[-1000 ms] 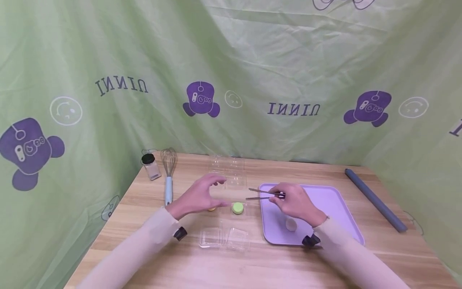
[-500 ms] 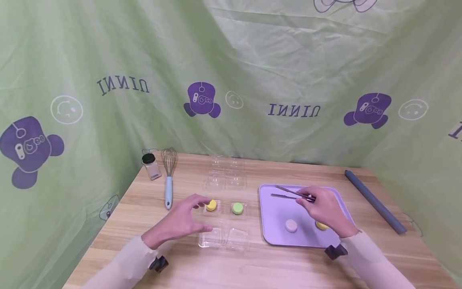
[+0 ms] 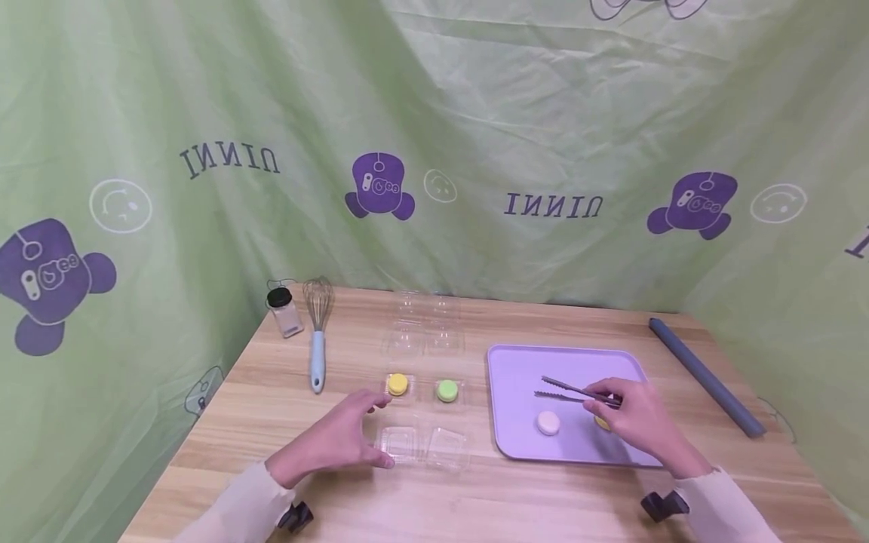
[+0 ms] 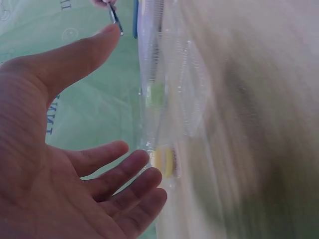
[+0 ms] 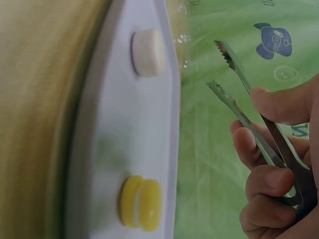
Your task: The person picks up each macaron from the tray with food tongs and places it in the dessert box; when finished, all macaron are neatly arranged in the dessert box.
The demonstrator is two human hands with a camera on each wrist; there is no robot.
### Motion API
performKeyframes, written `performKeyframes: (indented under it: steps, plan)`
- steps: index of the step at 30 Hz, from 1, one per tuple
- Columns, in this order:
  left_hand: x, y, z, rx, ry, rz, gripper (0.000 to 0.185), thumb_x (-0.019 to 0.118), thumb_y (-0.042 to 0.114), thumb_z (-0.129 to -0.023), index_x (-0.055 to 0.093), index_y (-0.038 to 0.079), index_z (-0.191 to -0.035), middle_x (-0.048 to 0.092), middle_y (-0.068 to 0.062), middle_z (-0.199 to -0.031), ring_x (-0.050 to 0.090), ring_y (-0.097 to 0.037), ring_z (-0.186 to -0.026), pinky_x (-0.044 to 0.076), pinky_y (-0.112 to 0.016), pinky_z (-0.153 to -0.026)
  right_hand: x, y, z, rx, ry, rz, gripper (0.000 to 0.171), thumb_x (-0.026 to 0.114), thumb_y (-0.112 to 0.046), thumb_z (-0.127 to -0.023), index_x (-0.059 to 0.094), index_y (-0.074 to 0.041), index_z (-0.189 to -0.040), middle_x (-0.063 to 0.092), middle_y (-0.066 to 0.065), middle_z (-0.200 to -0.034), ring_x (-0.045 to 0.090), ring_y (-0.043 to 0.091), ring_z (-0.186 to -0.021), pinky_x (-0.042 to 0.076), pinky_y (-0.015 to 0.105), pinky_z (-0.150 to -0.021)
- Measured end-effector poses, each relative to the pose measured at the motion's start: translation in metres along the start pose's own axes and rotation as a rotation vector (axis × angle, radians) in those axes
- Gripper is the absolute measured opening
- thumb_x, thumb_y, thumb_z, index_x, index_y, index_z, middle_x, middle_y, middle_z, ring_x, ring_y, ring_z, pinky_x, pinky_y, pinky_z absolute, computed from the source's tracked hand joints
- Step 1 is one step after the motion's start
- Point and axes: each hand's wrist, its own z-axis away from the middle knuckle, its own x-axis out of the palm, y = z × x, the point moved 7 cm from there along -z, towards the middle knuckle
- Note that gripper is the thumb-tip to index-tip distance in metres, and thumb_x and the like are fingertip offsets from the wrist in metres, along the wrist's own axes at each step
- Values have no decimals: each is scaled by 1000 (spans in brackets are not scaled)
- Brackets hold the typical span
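Note:
My right hand grips metal tongs above the lilac tray; the tong tips stand apart with nothing between them. On the tray lie a pale pink macaron and a yellow macaron, the latter partly hidden by the right hand in the head view. My left hand hovers with thumb and fingers spread, holding nothing, beside the clear plastic box. In that clear packaging sit another yellow macaron and a green macaron.
Raised clear lids stand behind the macarons. A whisk and a black-capped jar lie at the left back. Along the right side lies a blue-grey rod. A green curtain hangs behind the table.
My right hand has moved right with the tongs, from near the green macaron to over the tray, and lower. The left hand has drawn back left and toward me, revealing the packaged yellow macaron.

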Motion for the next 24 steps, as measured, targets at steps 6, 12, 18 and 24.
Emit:
performKeyframes:
  steps: [6, 12, 18, 24]
  plan:
    - [4, -6, 2, -4, -20, -7, 99, 96, 40, -59, 54, -1, -139, 61, -16, -130, 59, -31, -116, 54, -55, -99, 4, 7, 12, -37, 6, 46, 10, 83, -23, -81, 79, -22, -90, 72, -10, -81, 48, -2, -67, 39, 19, -59]
    - [8, -9, 2, -2, -46, 17, 98, 96, 37, -59, 53, -2, -138, 61, -15, -130, 59, -30, -116, 52, -56, -103, 9, 11, 23, -57, 32, 74, 10, 84, -23, -78, 78, -24, -86, 72, -13, -79, 47, -5, -67, 39, 20, -59]
    - [14, -11, 2, -1, -73, 40, 97, 95, 34, -60, 53, -1, -139, 61, -12, -129, 58, -27, -116, 52, -56, -103, 15, 13, 27, -53, 31, 76, 12, 86, -24, -76, 78, -25, -85, 72, -15, -79, 50, -5, -69, 43, 21, -60]
    - [18, -13, 1, -22, -86, 38, 94, 95, 30, -62, 53, 2, -140, 62, -9, -127, 59, -24, -114, 55, -52, -101, 18, 14, 29, -25, -20, 75, 12, 85, -30, -77, 78, -27, -86, 72, -15, -82, 53, -4, -73, 46, 23, -64]
